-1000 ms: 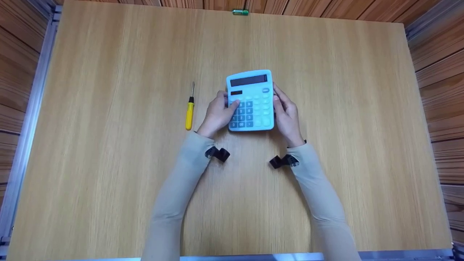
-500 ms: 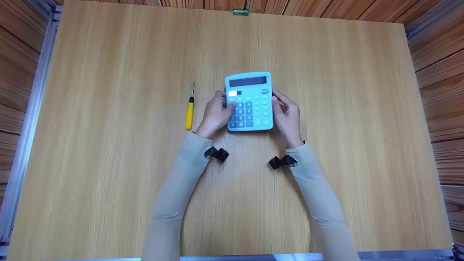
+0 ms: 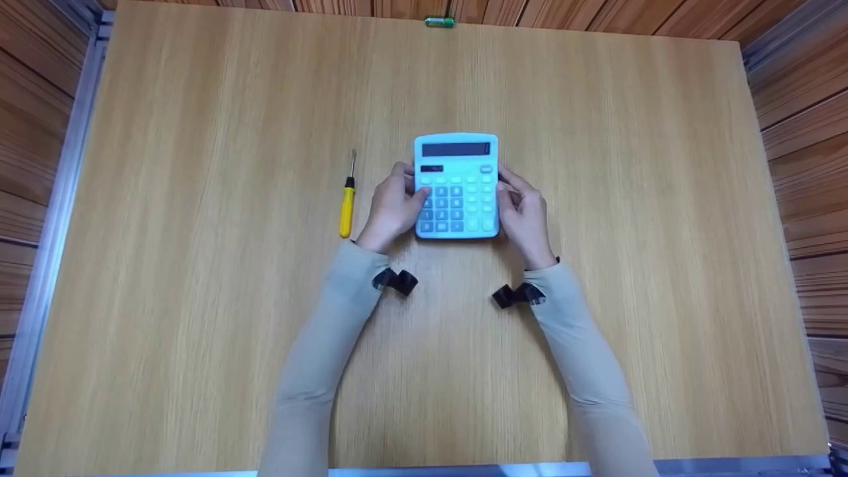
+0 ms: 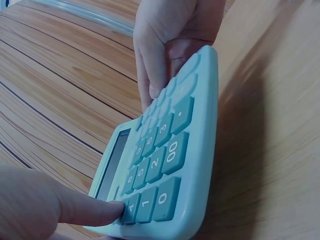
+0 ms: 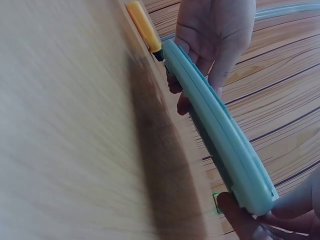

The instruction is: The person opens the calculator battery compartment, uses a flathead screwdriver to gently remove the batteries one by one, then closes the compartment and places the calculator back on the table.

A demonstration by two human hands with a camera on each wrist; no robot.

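A light-blue calculator [image 3: 457, 185] faces up near the middle of the table, its display at the far end. My left hand [image 3: 393, 207] grips its left side, the thumb over the number keys and the fingers underneath. The thumb [image 4: 95, 210] lies beside the 4 key in the left wrist view. At the right edge my right hand [image 3: 527, 215] pinches the calculator, its thumb along the side and fingers behind. The right wrist view shows the calculator's edge [image 5: 220, 135] raised off the table, with a shadow beneath. Its underside is mostly hidden.
A yellow-handled screwdriver [image 3: 346, 205] lies to the left of my left hand, tip pointing away. A green battery [image 3: 439, 22] lies at the far table edge. Metal rails [image 3: 56, 218] and wood-plank surfaces border the wooden table [image 3: 199, 298].
The calculator has turned slightly clockwise to sit straighter, and its top edge has come a little nearer. A bright reflection on its small solar panel half a second ago has gone. Both hands keep their hold.
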